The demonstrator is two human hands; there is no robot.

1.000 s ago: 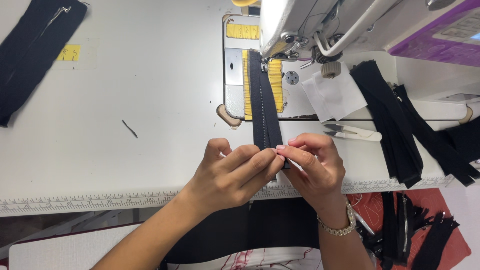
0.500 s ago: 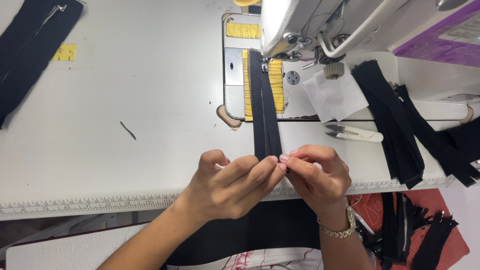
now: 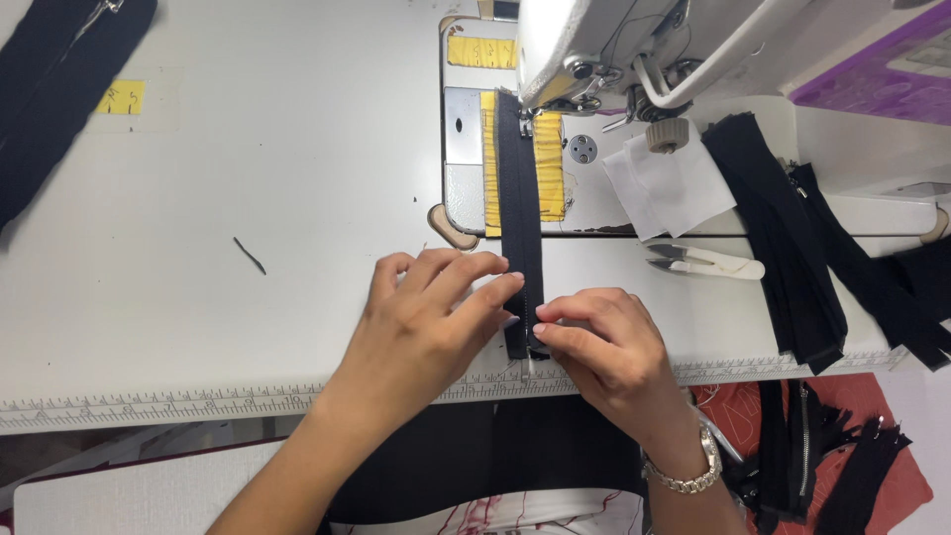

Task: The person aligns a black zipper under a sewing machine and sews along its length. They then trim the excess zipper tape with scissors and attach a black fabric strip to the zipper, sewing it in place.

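Since the earlier frames we lower both hands flat: left hand (image 3: 436, 317) and right hand (image 3: 599, 347) press, each grip flattened, the black zipper strip (image 3: 521, 218) onto the worktop (image 3: 248, 178).

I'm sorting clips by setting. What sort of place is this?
Most likely a garment sewing workshop. A white industrial sewing machine stands on a white table, both hands press a black zipper strip flat under it, and more black zippers lie piled alongside.
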